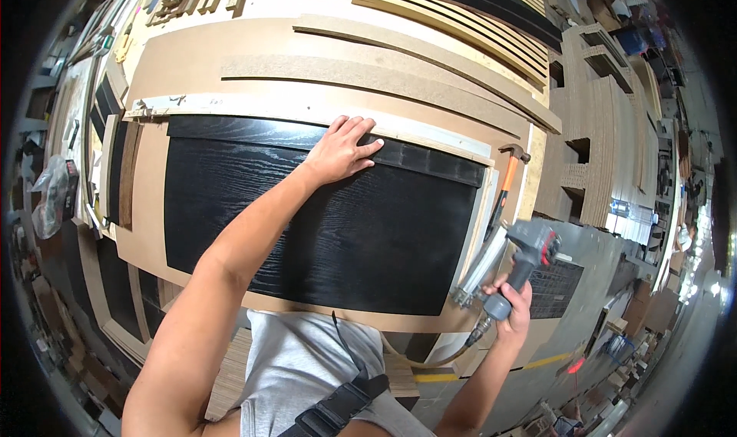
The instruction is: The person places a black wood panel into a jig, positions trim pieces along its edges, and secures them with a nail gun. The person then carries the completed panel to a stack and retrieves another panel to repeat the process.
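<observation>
My left hand [343,150] lies with its fingers stretched over a narrow black strip [430,163]. This strip runs along the far edge of a large black wood-grain panel [361,241], and a pale wooden rail [253,105] borders it on the far side. At the right, my right hand [513,305] is wrapped round the handle of a pneumatic nail gun [530,249], whose hose fitting points down toward me. The nail gun is held beyond the panel's right edge, apart from the panel.
A hammer [508,178] with an orange handle rests right of the panel. Fibreboard strips [368,84] lie behind it on a brown board [144,207]. Stacked boards [614,122] stand at the far right. A plastic bag [55,195] sits at the left.
</observation>
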`<state>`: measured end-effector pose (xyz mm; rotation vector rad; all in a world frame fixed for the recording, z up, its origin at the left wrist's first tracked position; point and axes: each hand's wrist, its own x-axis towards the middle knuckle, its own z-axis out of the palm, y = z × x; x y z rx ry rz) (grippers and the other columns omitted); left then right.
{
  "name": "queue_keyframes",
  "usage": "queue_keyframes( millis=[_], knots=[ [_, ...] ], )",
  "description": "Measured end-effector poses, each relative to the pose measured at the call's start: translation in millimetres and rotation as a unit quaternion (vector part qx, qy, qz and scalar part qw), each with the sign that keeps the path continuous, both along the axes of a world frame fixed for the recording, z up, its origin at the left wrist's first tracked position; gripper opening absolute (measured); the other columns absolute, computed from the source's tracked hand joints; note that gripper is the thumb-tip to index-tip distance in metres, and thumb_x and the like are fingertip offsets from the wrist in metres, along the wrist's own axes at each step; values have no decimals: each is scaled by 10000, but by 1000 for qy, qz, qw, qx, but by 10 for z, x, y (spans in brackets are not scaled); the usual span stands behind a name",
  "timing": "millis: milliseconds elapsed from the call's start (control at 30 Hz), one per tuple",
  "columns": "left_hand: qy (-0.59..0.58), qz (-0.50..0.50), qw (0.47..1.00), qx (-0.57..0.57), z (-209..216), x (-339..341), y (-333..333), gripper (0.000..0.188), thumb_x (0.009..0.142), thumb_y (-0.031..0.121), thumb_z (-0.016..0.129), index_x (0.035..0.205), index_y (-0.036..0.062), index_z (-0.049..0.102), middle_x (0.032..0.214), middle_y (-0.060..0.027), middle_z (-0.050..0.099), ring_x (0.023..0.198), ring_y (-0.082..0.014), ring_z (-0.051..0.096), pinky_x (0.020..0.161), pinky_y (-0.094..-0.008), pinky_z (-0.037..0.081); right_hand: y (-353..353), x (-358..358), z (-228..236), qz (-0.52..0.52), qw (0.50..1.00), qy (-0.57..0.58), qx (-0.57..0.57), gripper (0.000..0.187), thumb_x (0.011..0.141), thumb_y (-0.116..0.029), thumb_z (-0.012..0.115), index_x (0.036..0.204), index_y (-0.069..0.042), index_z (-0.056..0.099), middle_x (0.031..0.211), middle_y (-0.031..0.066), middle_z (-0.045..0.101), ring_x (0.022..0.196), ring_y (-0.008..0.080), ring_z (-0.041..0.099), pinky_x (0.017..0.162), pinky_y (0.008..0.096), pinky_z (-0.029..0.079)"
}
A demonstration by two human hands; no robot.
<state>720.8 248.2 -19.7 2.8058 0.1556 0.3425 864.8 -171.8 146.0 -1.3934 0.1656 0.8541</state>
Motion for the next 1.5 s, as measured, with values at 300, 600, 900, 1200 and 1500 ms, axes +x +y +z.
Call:
queue_keyframes(
  millis=[300, 600, 900, 1200, 1500],
  knots=[
    [23, 1, 1000, -17, -38, -26, 33, 408, 928, 393, 682, 1310, 250, 666, 1452, -133, 493, 1362, -315, 451, 1182, -484, 304, 866, 126, -279, 83, 996, 24, 9, 604, 754, 51, 573, 1348, 33, 468, 708, 72, 598, 617, 214, 654, 691, 401, 578],
    [-8, 3, 1000, -19, -68, -36, 41, 397, 905, 395, 691, 1249, 199, 712, 1417, -125, 521, 1328, -301, 477, 1157, -467, 324, 1090, 188, -368, 119, 992, -9, -30, 647, 731, 16, 570, 1367, 49, 454, 699, 66, 616, 594, 204, 655, 655, 352, 582],
    [-4, 2, 1000, -16, -63, 0, 33, 400, 910, 403, 684, 1262, 213, 705, 1418, -125, 519, 1336, -297, 469, 1168, -464, 313, 1096, 271, -359, 131, 990, 9, -55, 632, 721, 17, 562, 1342, 42, 450, 691, 75, 612, 598, 215, 652, 657, 375, 573],
    [0, -4, 999, -48, -46, -36, 104, 448, 914, 396, 683, 1317, 202, 658, 1438, -137, 496, 1358, -302, 450, 1184, -492, 293, 1171, 217, -348, 153, 986, 14, -64, 675, 682, 18, 564, 1346, 28, 443, 678, 81, 597, 604, 235, 651, 666, 387, 564],
    [141, 180, 973, 25, 98, -1218, 1047, 1002, 747, 694, 731, 1504, 131, 393, 1523, -141, 396, 1458, -301, 348, 1194, -662, 155, 1578, -242, -398, 170, 985, 24, -3, 649, 678, 29, 572, 1316, 64, 465, 681, 92, 611, 596, 238, 663, 638, 361, 573]
  ],
)
